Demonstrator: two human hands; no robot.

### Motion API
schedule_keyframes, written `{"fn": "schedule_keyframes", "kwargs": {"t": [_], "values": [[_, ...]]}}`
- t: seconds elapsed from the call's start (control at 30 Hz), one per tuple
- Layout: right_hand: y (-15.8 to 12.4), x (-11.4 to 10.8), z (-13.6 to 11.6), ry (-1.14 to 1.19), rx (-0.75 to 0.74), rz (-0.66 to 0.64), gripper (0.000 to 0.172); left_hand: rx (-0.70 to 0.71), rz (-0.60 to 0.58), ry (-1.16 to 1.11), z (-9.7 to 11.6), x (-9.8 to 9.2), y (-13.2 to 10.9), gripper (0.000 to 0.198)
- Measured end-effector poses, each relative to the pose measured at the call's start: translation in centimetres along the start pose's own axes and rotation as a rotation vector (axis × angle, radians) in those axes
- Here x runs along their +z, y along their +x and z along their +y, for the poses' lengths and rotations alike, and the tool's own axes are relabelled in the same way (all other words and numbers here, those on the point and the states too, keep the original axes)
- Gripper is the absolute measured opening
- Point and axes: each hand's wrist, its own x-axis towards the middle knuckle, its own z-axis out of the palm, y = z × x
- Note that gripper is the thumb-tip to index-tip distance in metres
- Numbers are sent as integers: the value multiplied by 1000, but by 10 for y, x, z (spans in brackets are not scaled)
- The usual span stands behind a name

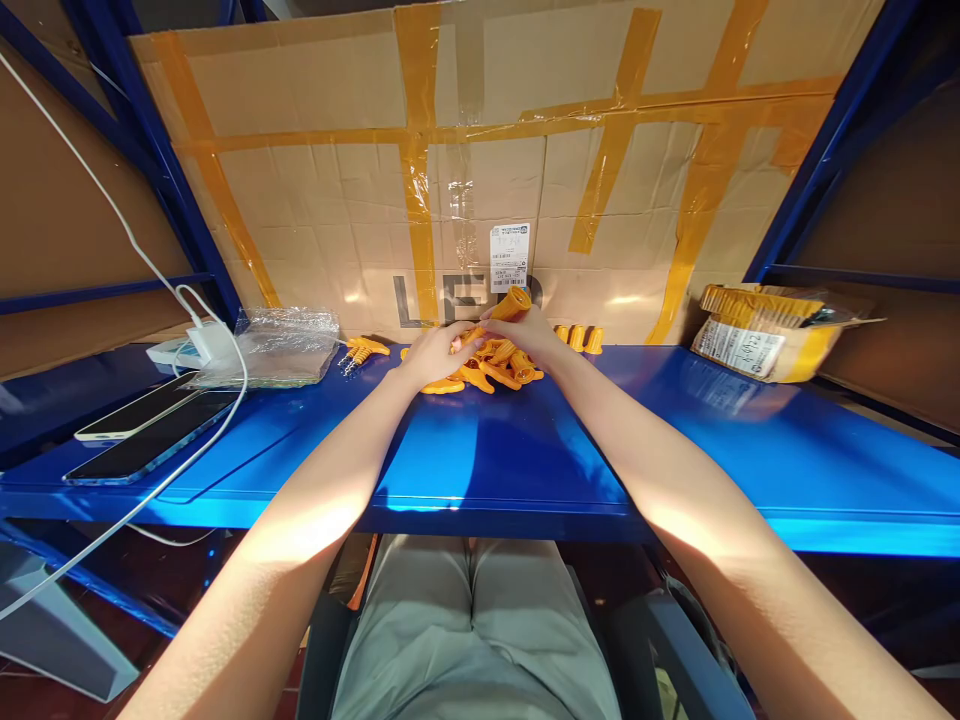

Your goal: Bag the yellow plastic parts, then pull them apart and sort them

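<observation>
Both hands meet over a heap of orange plastic parts (504,372) at the back of the blue shelf. An orange hollow tapered plastic piece (511,304) is held tilted, its wide open end up and to the right. My right hand (531,332) is closed around it. My left hand (441,354) is closed at its lower end, with the fingertips partly hidden. Beneath the hands the heap mixes curved handle-like parts and hollow cup-like parts. Several orange cup-shaped pieces (578,339) stand in a row just right of my right hand.
Orange clip-like pieces (365,349) lie left of the heap, beside a clear plastic bag (281,345). Two phones (154,437) and a white cable (241,372) are on the left. A taped open box (761,335) stands right. Taped cardboard (322,220) closes the back.
</observation>
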Motion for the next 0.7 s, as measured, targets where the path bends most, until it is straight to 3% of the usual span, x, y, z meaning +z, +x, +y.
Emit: {"fn": "schedule_keyframes", "kwargs": {"t": [0.13, 0.27, 0.4, 0.5, 0.6, 0.7], "values": [[1, -3, 1, 75, 2, -37, 21, 9, 20, -36, 0, 3, 2, 49], [-1, -6, 0, 49, 40, -110, 26, 16, -36, -55, -6, 5, 2, 48], [0, -9, 2, 59, 32, -121, 28, 12, -95, -30, -8, 7, 2, 45], [4, -13, 4, 34, -5, -78, 37, 8, -54, 23, -5, 6, 3, 43], [8, -18, 7, -88, -71, -7, 42, -53, 36, 90, -5, 2, 4, 43], [7, -21, 7, -375, -127, -44, 31, -100, 56, 140, -6, -1, 3, 42]]}}
